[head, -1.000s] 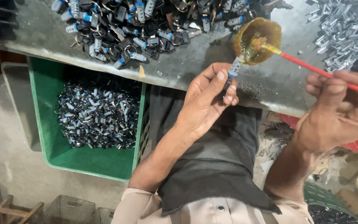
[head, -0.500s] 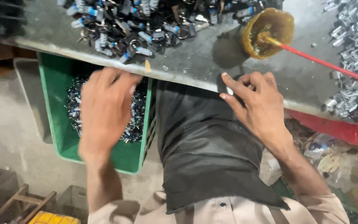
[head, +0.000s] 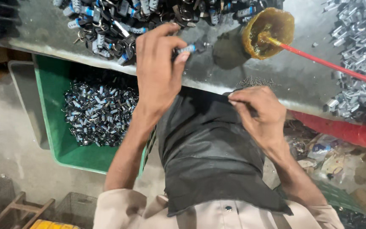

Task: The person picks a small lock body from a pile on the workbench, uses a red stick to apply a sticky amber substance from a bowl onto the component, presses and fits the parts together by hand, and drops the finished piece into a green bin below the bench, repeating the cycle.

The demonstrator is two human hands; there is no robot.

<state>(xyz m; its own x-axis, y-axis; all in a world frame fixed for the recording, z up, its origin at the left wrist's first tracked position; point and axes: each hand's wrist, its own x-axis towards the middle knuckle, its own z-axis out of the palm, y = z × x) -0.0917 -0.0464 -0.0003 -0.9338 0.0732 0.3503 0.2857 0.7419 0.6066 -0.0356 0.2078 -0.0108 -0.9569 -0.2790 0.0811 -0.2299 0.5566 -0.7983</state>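
Left hand (head: 159,72) pinches small blue-tipped metal part (head: 186,49).

The surface (head: 217,72) is my landmark. On it, at its far left, lies the heap of clips (head: 119,19); right of the heap stands the paste bowl (head: 267,32), a stick (head: 331,63) lying in it and reaching right toward the metal pieces (head: 356,25). Below its near edge, left of my apron (head: 208,148), the crate (head: 51,106) holds more clips.

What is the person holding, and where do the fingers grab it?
The left hand pinches a small blue-and-silver piece by one end. The right hand rests at the table edge; any hold there cannot be told.
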